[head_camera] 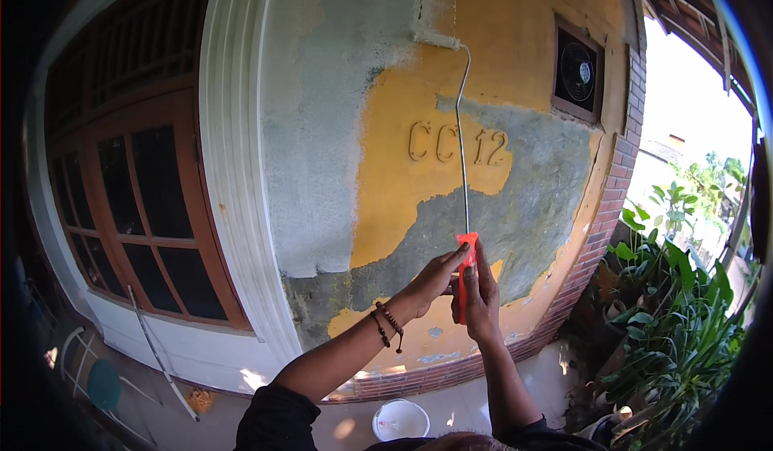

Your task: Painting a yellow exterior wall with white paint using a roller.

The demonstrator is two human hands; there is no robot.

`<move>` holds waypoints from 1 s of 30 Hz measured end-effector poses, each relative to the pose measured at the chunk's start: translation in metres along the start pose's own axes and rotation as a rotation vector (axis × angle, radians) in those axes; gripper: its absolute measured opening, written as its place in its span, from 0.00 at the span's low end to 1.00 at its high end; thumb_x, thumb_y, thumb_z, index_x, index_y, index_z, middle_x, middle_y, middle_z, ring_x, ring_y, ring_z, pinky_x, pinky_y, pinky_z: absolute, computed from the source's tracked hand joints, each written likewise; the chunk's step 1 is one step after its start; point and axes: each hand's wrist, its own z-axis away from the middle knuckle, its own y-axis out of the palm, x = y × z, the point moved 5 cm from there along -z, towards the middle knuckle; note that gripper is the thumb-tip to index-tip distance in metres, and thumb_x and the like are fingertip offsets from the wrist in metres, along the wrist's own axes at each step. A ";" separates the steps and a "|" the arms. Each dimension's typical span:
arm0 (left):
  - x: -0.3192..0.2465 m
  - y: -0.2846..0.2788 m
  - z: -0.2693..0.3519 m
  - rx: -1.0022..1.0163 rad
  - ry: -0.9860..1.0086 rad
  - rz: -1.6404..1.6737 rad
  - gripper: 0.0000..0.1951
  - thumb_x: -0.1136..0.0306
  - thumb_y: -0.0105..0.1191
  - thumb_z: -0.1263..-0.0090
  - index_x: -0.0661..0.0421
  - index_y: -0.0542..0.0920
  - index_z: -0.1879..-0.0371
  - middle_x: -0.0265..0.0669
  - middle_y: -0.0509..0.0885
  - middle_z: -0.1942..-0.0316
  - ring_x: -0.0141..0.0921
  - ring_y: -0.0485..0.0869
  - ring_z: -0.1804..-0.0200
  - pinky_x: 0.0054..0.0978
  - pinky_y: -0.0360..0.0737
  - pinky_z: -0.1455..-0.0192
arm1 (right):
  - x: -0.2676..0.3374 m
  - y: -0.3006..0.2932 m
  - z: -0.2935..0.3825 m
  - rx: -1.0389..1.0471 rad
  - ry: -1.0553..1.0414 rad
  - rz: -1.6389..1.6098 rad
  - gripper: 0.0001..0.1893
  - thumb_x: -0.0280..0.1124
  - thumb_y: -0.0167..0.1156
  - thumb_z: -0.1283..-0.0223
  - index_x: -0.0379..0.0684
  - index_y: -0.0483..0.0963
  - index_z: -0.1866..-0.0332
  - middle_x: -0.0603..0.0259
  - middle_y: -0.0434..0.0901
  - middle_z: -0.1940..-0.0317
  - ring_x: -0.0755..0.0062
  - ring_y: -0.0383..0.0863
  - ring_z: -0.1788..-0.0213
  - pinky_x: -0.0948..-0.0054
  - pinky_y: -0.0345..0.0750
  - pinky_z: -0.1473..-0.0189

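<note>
Both my hands grip the red plastic handle (pixel 464 297) of a paint roller. My left hand (pixel 436 276) wraps it from the left, with a beaded bracelet at the wrist, and my right hand (pixel 481 300) holds it from the right. From the handle a long bent metal rod rises to the pale roller sleeve (pixel 439 41), which lies against the wall high up. The wall (pixel 386 149) is yellow, with grey patches and a pale whitish coat on its left and upper part. Raised characters stand out in the yellow area behind the rod.
A white bucket (pixel 401 421) stands on the floor below. At left are a fluted white pilaster (pixel 235 149), a brown window frame (pixel 181 209), a leaning pole (pixel 158 354) and a chair (pixel 104 384). At right are a fan in a wall opening (pixel 578 67), brick edging and green plants (pixel 676 318).
</note>
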 end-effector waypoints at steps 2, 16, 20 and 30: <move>0.001 -0.008 -0.005 -0.016 -0.007 -0.036 0.35 0.33 0.42 0.26 0.53 0.72 0.37 0.34 0.79 0.46 0.27 0.80 0.46 0.30 0.77 0.45 | 0.009 0.001 -0.010 0.021 -0.111 -0.009 0.28 0.35 0.45 0.21 0.39 0.54 0.22 0.53 0.67 0.28 0.71 0.69 0.32 0.70 0.68 0.32; -0.074 -0.027 0.002 -0.185 0.171 -0.007 0.49 0.31 0.47 0.30 0.64 0.56 0.26 0.51 0.68 0.30 0.40 0.75 0.36 0.38 0.72 0.36 | 0.242 -0.014 -0.216 0.102 -0.305 -0.018 0.29 0.46 0.51 0.25 0.58 0.57 0.22 0.65 0.72 0.75 0.79 0.70 0.81 0.77 0.69 0.81; -0.062 -0.036 0.012 -0.195 0.141 0.015 0.49 0.32 0.48 0.30 0.64 0.55 0.26 0.50 0.68 0.31 0.40 0.75 0.37 0.38 0.72 0.36 | 0.201 -0.031 -0.179 0.110 -0.223 0.017 0.29 0.46 0.50 0.24 0.58 0.57 0.21 0.66 0.71 0.76 0.80 0.68 0.83 0.78 0.68 0.82; -0.048 -0.038 0.024 -0.160 0.109 0.012 0.45 0.33 0.49 0.30 0.62 0.61 0.29 0.48 0.70 0.32 0.39 0.76 0.37 0.39 0.73 0.38 | 0.055 -0.029 -0.005 0.024 0.045 0.017 0.29 0.46 0.48 0.22 0.55 0.55 0.21 0.72 0.65 0.82 0.83 0.64 0.85 0.78 0.63 0.84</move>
